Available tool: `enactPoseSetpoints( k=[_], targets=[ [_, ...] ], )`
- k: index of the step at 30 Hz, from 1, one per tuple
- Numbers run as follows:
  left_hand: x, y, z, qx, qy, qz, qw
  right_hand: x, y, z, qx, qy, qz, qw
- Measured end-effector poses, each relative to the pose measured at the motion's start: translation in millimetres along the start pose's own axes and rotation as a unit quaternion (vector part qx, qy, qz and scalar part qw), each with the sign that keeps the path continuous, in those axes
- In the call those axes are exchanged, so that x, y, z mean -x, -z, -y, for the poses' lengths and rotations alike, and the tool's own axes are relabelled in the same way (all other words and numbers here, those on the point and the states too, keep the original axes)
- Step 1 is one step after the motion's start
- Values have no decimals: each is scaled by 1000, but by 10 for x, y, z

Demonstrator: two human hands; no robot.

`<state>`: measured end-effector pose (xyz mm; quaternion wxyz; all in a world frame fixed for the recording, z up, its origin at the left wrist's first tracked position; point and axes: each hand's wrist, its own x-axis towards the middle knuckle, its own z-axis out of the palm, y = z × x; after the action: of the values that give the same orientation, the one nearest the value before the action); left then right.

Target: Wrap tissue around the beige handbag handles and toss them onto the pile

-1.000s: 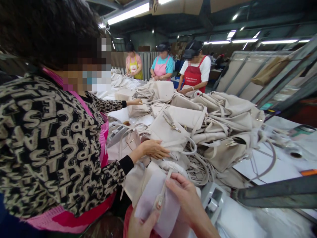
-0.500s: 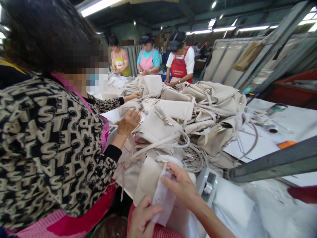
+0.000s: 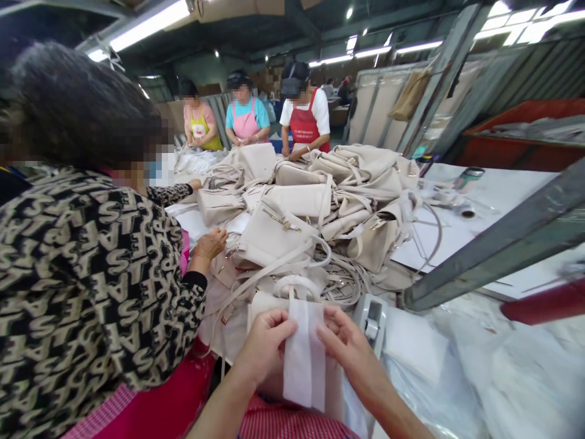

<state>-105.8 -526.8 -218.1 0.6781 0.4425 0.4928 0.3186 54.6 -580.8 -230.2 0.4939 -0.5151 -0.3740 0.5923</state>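
A white translucent sheet (image 3: pixel 304 360) hangs upright in front of a beige bag (image 3: pixel 265 303), its top close to the bag's handle. My left hand (image 3: pixel 269 341) pinches the sheet's upper left edge between thumb and fingers. On the opposite edge, my right hand (image 3: pixel 345 341) has the sheet between thumb and fingertips. The bag lies close to my body, partly hidden behind the sheet and hands. Its handle (image 3: pixel 299 283) is wrapped in white material and arches above the sheet.
Beige bags with straps (image 3: pixel 297 207) are heaped ahead. A person in a patterned top (image 3: pixel 100 268) works close at left. A grey tape dispenser (image 3: pixel 372 320), clear plastic (image 3: pixel 516 360) and a slanted metal beam (image 3: pixel 493 244) are at right. Three people stand across the table.
My left hand has moved up to the sheet's left edge, and the sheet now hangs spread between both hands. The neighbouring person's hands have drawn leftward. The view has turned right.
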Motion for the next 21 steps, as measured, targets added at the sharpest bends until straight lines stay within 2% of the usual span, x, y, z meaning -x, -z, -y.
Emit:
enactPoseSetpoints(
  k=[2,4,7,9,11,13,14,16,17,21],
  targets=[
    [-8,-81,62,70,6,-20,997,216,13,-167,-61,-50,29,996],
    [-10,-153,132,92,-3,-42,995,364,-50,-334,-95,-93,22,991],
    [-3,-233,180,69,-31,-63,995,425,-199,-509,-128,-154,-58,978],
    [8,-260,159,65,-38,-68,995,406,-242,-568,-144,-156,-106,972],
    [11,-270,112,80,-26,-74,994,384,-200,-605,-110,-102,-112,982],
    [-5,-265,63,101,2,-88,991,366,-91,-638,-10,1,-51,999],
    [-20,-258,45,111,16,-95,989,356,-26,-654,53,59,-11,997],
    [-54,-233,26,129,38,-102,986,328,84,-694,167,159,54,972],
    [-65,-216,29,138,40,-98,985,311,118,-720,207,192,66,957],
    [-35,-139,117,168,-9,-65,984,265,101,-861,262,244,39,933]
  ],
)
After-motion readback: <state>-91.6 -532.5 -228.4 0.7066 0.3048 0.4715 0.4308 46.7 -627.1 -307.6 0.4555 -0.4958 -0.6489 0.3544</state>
